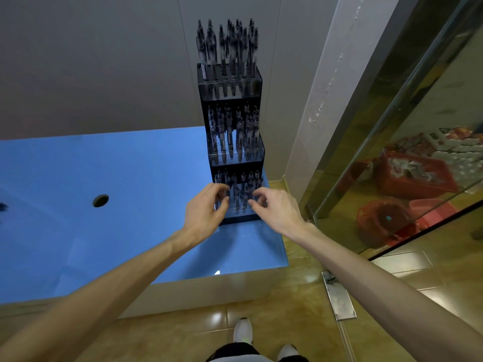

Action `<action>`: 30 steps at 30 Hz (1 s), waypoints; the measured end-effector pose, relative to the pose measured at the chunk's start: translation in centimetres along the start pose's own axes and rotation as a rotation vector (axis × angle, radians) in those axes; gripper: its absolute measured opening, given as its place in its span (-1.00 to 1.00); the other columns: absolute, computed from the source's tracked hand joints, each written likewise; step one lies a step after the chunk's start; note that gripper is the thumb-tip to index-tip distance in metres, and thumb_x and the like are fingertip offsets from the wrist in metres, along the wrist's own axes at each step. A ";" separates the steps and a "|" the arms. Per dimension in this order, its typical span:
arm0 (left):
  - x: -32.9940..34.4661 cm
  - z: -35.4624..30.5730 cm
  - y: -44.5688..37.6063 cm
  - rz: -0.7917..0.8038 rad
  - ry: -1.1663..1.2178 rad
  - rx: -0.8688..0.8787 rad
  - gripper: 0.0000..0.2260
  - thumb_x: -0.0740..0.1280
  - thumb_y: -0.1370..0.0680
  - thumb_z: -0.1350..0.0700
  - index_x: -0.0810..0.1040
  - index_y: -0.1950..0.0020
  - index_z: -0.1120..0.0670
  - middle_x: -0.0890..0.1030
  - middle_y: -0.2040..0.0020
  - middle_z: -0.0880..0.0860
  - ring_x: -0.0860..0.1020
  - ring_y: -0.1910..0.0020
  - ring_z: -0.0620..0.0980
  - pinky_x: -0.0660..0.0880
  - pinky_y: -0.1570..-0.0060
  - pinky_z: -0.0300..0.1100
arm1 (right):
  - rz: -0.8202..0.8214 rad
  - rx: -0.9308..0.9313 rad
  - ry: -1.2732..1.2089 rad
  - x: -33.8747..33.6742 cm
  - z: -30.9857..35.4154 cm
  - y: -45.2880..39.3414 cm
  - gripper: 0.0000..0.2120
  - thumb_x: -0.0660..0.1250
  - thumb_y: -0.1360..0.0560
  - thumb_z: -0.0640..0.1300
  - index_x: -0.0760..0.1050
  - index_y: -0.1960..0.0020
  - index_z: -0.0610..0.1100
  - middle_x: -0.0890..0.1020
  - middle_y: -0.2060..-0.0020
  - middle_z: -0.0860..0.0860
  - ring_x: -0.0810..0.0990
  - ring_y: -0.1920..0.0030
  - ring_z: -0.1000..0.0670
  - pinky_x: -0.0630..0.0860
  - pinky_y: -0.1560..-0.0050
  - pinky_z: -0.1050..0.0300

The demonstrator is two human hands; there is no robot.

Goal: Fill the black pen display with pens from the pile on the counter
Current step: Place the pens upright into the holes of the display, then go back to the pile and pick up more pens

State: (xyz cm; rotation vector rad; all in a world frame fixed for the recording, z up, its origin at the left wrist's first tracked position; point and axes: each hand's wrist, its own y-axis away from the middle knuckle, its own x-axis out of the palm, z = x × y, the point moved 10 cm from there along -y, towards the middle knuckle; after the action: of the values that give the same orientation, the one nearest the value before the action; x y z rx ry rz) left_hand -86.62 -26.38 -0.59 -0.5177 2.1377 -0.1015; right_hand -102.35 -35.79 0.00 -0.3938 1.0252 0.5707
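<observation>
A tall black pen display [236, 218] with three stepped tiers stands at the right end of the blue counter [104, 231]. Several dark pens stand upright in each tier: top [227, 48], middle [232, 134] and lowest [240, 194]. Both hands are at the lowest tier. My left hand [206, 207] has its fingers curled in at the tier's left side and pinches a pen there. My right hand [274, 205] pinches a pen at the tier's right side between thumb and curled fingers. The hands hide part of this tier.
A round hole [100, 200] is cut in the counter to the left. A small dark object [2, 206] shows at the far left edge. A grey wall stands behind the counter. A glass door [418, 152] is to the right, with red baskets behind it.
</observation>
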 end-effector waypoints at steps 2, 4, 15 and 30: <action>-0.2 -0.1 0.5 -0.003 -0.038 0.013 -0.85 0.29 -0.64 0.02 0.52 -0.20 -0.08 0.57 0.00 -0.20 0.54 0.03 -0.15 0.56 0.05 -0.07 | -0.008 -0.009 0.007 -0.1 0.0 0.9 -0.71 0.30 -0.62 0.11 0.58 -0.24 0.00 0.65 0.13 0.16 0.62 0.10 0.06 0.58 0.13 0.08; -0.4 -0.3 1.2 0.005 -0.091 0.036 -0.84 0.27 -0.65 0.01 0.54 -0.20 -0.04 0.58 -0.05 -0.15 0.54 -0.03 -0.10 0.53 0.00 -0.08 | -0.013 -0.031 0.021 -0.1 0.1 1.8 -0.71 0.29 -0.63 0.10 0.57 -0.25 -0.02 0.63 0.02 0.15 0.61 0.01 0.05 0.56 0.11 0.08; -1.7 2.4 10.2 0.222 -0.377 -0.034 -0.56 0.15 -0.66 -0.16 0.48 -0.41 0.07 0.42 -0.46 0.08 0.40 -0.43 0.12 0.29 -0.41 0.04 | -0.072 -0.152 0.062 1.6 2.8 8.0 -0.56 0.32 -0.61 0.03 0.46 -0.41 -0.13 0.52 -0.28 0.00 0.40 -0.37 -0.05 0.37 -0.37 0.01; -16.6 10.4 28.6 0.286 -0.665 -0.460 -0.32 -0.09 -0.62 -0.37 0.26 -0.59 0.02 0.16 -0.63 0.13 0.09 -0.61 0.12 -0.01 -0.58 0.11 | 0.183 -0.422 0.254 10.7 20.7 16.2 -0.28 0.11 -0.58 0.31 0.20 -0.59 -0.11 0.23 -0.56 -0.10 -0.01 -0.62 -0.20 0.00 -0.57 -0.15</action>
State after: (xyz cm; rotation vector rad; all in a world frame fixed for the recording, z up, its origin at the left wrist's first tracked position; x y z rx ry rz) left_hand -79.29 7.50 -1.44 -0.4195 1.5443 0.6501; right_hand -93.90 -8.68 -0.41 -0.7640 1.1914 0.9244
